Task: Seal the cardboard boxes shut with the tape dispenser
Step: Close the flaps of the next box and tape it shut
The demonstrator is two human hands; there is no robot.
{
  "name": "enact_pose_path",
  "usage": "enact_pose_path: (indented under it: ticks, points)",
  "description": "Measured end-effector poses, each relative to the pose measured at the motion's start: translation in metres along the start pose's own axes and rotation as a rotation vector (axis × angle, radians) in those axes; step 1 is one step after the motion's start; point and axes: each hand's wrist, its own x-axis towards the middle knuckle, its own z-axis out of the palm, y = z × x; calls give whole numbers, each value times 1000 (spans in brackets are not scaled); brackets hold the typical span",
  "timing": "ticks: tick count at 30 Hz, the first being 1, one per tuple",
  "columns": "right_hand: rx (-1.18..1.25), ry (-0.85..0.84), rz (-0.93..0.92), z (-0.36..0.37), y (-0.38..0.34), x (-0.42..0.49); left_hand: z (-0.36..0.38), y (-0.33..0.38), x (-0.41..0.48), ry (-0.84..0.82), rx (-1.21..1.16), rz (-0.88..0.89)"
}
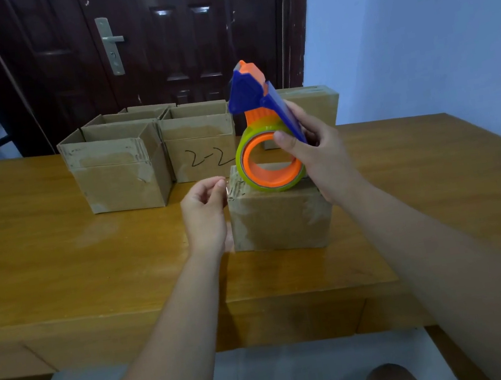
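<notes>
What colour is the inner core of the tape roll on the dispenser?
Orange, ringed by yellow-green tape; the tape roll shows clearly in the head view.

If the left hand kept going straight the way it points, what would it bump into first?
The left hand would likely meet the box marked 2-2, passing left of the closed box; depth is unclear.

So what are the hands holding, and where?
The right hand grips the tape dispenser by its blue handle, thumb on the roll. The left hand may pinch clear tape; cannot tell.
</notes>
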Motion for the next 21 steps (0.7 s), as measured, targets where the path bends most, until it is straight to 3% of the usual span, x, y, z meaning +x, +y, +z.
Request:
enact_pose_path:
  ticks: [12,17,21]
  points:
    - [13,1,-4,-2,2,1,3,-1,13,-51,84,-98]
    - [8,4,-1,-1,1,0,8,8,12,-65,64,-199]
    - [12,5,6,-1,1,0,7,10,12,-48,127,-382]
